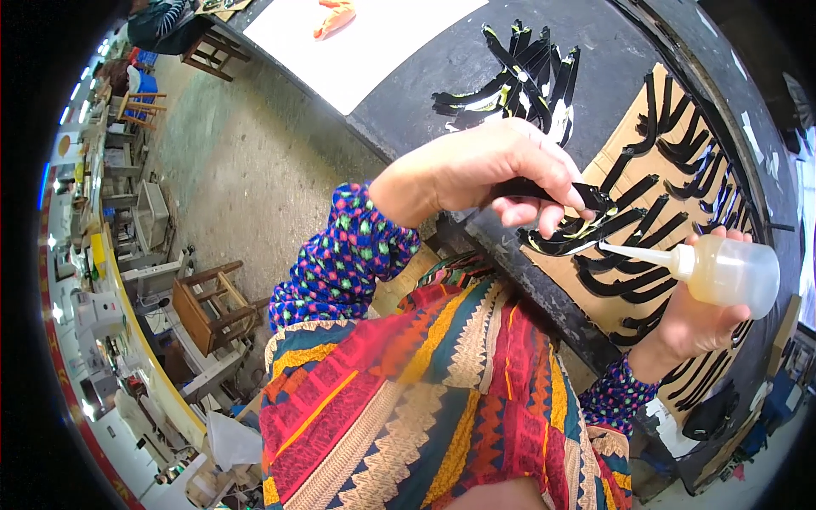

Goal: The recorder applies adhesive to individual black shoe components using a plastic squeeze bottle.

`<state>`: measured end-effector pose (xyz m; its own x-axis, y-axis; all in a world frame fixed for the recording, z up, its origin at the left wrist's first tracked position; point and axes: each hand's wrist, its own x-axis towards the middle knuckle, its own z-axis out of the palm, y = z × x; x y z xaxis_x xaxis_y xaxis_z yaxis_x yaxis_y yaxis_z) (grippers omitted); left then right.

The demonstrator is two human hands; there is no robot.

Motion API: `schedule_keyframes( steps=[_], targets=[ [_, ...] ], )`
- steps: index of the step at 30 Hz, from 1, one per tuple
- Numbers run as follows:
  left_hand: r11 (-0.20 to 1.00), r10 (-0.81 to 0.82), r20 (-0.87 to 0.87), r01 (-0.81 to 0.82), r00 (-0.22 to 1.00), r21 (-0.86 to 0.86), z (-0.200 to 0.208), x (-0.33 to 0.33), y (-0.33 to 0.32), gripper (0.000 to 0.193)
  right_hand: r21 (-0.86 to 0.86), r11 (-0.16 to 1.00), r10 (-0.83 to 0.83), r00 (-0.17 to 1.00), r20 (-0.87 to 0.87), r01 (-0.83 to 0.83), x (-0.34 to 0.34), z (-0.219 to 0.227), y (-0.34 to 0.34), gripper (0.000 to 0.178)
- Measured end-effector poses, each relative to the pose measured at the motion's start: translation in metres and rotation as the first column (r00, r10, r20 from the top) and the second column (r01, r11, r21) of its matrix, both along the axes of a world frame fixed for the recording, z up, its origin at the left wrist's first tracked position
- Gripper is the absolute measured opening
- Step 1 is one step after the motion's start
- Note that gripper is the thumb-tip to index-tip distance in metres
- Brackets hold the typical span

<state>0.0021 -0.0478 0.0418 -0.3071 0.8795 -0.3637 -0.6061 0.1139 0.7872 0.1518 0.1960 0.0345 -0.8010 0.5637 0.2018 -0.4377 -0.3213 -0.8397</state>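
My left hand (pixel 520 163) is closed on a black curved strip (pixel 597 199), pinched between thumb and fingers. Part of that strip is hidden by the fingers. In my right hand (pixel 687 327) is a translucent squeeze bottle (pixel 733 274) with yellowish liquid in it, lying on its side. Its thin white nozzle (pixel 636 253) points left, with the tip close to a glossy black strip end below my left fingers. Whether the tip touches it I cannot tell. Under both hands, a brown cardboard sheet (pixel 625 161) carries rows of similar black curved strips (pixel 680 151).
A loose pile of black strips (pixel 531 72) with pale patches lies on the dark table (pixel 408 93). Beyond it are a white board (pixel 314 59) and an orange item (pixel 334 17). Wooden stools (pixel 212 306) and machine tables stand on the floor to the left.
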Motion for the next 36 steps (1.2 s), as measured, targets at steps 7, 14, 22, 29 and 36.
schedule_keyframes(
  steps=[7, 14, 22, 29, 36],
  targets=[
    [0.973, 0.229, -0.021, -0.229, 0.973, -0.014, 0.005, 0.005, -0.001, 0.024, -0.195, 0.981, 0.004, 0.997, -0.074, -0.019, 0.025, -0.014, 0.015, 0.083],
    [0.964, 0.265, -0.002, -0.265, 0.964, -0.026, 0.005, -0.001, -0.008, 0.021, -0.228, 0.971, -0.076, 0.997, -0.010, 0.072, 0.035, -0.032, 0.024, 0.078],
    [0.936, 0.351, 0.010, -0.351, 0.936, -0.029, 0.008, -0.003, -0.011, 0.023, -0.283, 0.956, -0.076, 0.997, 0.007, 0.075, 0.033, -0.040, 0.023, 0.075],
    [0.932, 0.361, 0.024, -0.361, 0.932, -0.018, 0.006, -0.005, -0.014, 0.022, -0.315, 0.949, -0.013, 0.999, -0.035, 0.001, 0.027, -0.042, 0.020, 0.074],
    [0.935, 0.354, 0.021, -0.354, 0.935, -0.026, 0.004, -0.004, -0.015, 0.021, -0.343, 0.939, -0.004, 0.999, -0.049, -0.013, 0.027, -0.043, 0.020, 0.074]
  ],
)
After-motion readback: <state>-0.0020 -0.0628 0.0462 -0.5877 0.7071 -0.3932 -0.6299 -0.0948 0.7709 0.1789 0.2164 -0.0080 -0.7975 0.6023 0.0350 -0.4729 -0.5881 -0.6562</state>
